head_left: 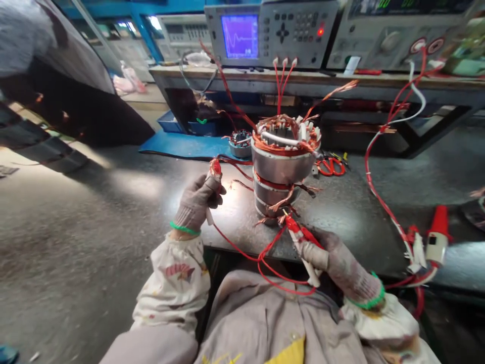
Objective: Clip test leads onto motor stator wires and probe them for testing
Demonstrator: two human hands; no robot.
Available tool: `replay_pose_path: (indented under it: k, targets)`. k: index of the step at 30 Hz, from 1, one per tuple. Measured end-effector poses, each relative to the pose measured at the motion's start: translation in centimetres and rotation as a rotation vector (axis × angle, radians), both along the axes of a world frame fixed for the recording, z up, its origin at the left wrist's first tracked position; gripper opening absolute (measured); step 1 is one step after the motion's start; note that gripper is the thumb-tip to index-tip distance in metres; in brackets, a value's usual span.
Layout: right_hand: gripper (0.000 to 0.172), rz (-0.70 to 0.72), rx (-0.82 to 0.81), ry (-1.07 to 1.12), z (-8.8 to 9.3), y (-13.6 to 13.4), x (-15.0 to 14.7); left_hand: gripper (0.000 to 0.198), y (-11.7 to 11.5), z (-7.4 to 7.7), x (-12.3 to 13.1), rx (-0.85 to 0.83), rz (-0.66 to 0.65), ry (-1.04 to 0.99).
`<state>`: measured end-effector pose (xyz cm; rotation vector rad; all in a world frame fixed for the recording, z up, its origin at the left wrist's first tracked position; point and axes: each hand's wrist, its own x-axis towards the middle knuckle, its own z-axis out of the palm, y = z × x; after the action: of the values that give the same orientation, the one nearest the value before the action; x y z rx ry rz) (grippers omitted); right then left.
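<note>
Head view looks down at two hands in grey cloth gloves. The left hand (199, 199) holds a red test clip (215, 168) up in the air, and its fingers (214, 188) curl close together around the clip. The right hand (335, 258) holds a red and white test clip (297, 237) down low, and its fingers (314, 250) are clamped on it. This clip is near the bottom of a motor stator (283, 167), but it is hard to tell if it touches the wires there. The motor stator stands upright on a dark workbench (352, 222), between the two hands. It looks like a stack of round steel rings, with orange and red copper wire wound around the top and loose wire ends sticking out. Thin red wires (261, 263) hang in loops from the clips. Three red wires (279, 86) come down from a test meter (273, 35) with a small blue screen showing a wavy line. Behind the motor stator, a smaller stator (240, 145) sits on a blue mat (182, 145). Red-handled scissors (331, 167) lie just to the right of the motor stator. Flowery sleeve covers (176, 283) go over both arms, and a green band (185, 228) circles each glove at the wrist.
</note>
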<state>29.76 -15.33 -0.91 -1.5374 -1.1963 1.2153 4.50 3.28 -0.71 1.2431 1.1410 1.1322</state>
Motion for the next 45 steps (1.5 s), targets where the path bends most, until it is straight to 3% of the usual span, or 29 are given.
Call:
replay_pose_path:
  k: [3, 6, 8, 10, 13, 15, 21, 32, 40, 42, 45]
  targets:
    - [0.046, -0.205, 0.130, -0.200, 0.1, 1.0, 2.2, 0.039, 0.0, 0.1, -0.2, 0.008, -0.020, 0.032]
    - [0.044, -0.452, 0.307, -0.597, 0.2, 3.8, 3.9, 0.038, 0.0, -0.1, -0.1, 0.024, -0.007, 0.029]
    - [0.043, -0.413, 0.324, -0.832, 0.4, 6.7, 4.6, 0.037, 0.1, -0.2, 0.1, 0.027, 0.016, 0.013]
    - [0.044, -0.362, 0.225, -0.972, 0.5, 9.4, 5.0, 0.039, 0.0, -0.2, 0.2, 0.016, 0.026, 0.004]
    - [0.046, -0.384, 0.072, -1.035, 0.3, 11.9, 5.5, 0.043, -0.2, 0.0, 0.3, 0.000, 0.027, 0.001]
    - [0.044, -0.385, 0.081, -1.048, -0.2, 12.5, 5.9, 0.046, -0.4, 0.1, 0.2, -0.007, 0.012, -0.001]
    - [0.047, -0.376, 0.129, -1.066, -1.7, 12.8, 6.9, 0.052, -0.2, 0.2, 0.2, 0.000, -0.018, -0.060]
    - [0.047, -0.399, 0.143, -0.997, -1.7, 12.7, 6.9, 0.052, 0.2, -0.1, 0.2, -0.046, 0.008, -0.078]
    - [0.034, -0.434, 0.111, -0.979, 0.1, 13.9, 6.4, 0.048, 0.4, 0.3, 0.9, -0.013, 0.002, -0.071]
    - [0.037, -0.453, 0.096, -0.964, 0.3, 12.6, 6.0, 0.047, 0.0, 0.1, 0.8, 0.000, 0.015, -0.058]
    - [0.033, -0.497, 0.183, -0.842, -0.5, 7.4, 4.5, 0.046, -1.8, -0.8, -0.4, 0.000, 0.018, 0.004]
